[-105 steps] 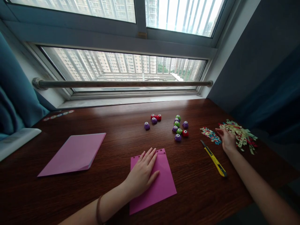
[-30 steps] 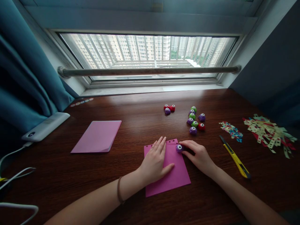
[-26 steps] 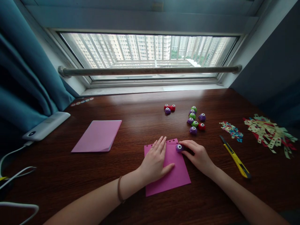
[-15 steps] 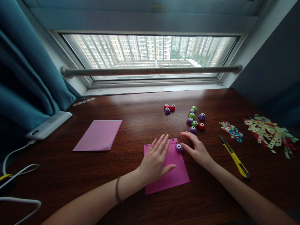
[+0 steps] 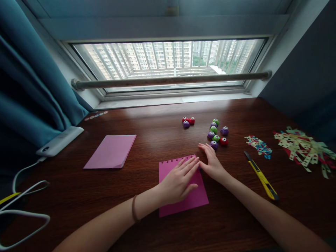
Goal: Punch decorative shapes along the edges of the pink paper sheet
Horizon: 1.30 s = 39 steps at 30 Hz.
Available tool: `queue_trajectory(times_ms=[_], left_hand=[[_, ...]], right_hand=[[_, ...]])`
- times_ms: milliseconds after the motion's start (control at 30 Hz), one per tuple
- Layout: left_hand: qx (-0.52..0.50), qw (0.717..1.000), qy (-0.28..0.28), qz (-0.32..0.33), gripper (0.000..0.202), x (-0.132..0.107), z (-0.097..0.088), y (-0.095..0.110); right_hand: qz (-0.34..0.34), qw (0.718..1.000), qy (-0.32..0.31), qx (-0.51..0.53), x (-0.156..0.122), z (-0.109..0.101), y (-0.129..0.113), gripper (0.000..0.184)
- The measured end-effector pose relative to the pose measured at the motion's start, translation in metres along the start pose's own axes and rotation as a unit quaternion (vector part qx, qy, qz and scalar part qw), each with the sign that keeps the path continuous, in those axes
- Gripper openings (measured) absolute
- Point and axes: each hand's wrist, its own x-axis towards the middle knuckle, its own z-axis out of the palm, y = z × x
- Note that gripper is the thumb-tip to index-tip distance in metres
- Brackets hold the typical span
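A magenta sheet of paper (image 5: 166, 201) lies on the table, with a row of small dark punched holes along its far edge. My left hand (image 5: 180, 182) rests flat over it, palm down and fingers stretched out. Under its fingertips, at the sheet's right side, sits a purple craft punch (image 5: 200, 168), almost wholly covered. My right hand (image 5: 214, 164) is just right of the sheet with fingers extended and thumb apart, the thumb tip close to the covered punch. Whether that thumb touches it is hard to tell.
Several green, purple and red craft punches (image 5: 213, 129) stand beyond my right hand, with a smaller group (image 5: 191, 121) further back. Rightward lie a yellow utility knife (image 5: 263, 178), confetti (image 5: 258, 145) and paper strips (image 5: 301, 147). A pink paper stack (image 5: 111, 152) lies left.
My left fingers have slid right and now cover the purple punch, which showed plainly before. More punched holes along the far edge are uncovered. The right hand stays beside the punch.
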Motion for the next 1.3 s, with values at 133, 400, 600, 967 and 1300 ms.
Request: queue_trajectory(times_ms=[133, 400, 600, 967, 1300], left_hand=[[0.001, 1.000, 0.008, 0.013, 0.060, 0.001, -0.004, -0.001], [0.057, 0.998, 0.031, 0.005, 0.059, 0.002, -0.010, 0.007], [0.068, 0.996, 0.053, -0.018, 0.060, 0.001, -0.002, 0.006], [0.057, 0.992, 0.045, -0.102, 0.080, -0.011, 0.007, -0.009], [0.012, 0.993, 0.022, -0.114, 0.077, -0.012, 0.008, -0.014]], right_hand=[[-0.014, 1.000, 0.006, -0.013, -0.001, 0.003, 0.000, 0.044], [-0.033, 0.999, -0.001, -0.018, -0.001, 0.003, -0.001, 0.036], [-0.012, 0.999, 0.006, 0.037, -0.005, 0.002, -0.003, 0.035], [-0.026, 0.995, -0.092, 0.034, -0.009, -0.026, -0.021, 0.032], [0.055, 0.995, 0.074, 0.024, 0.003, -0.035, 0.008, 0.034]])
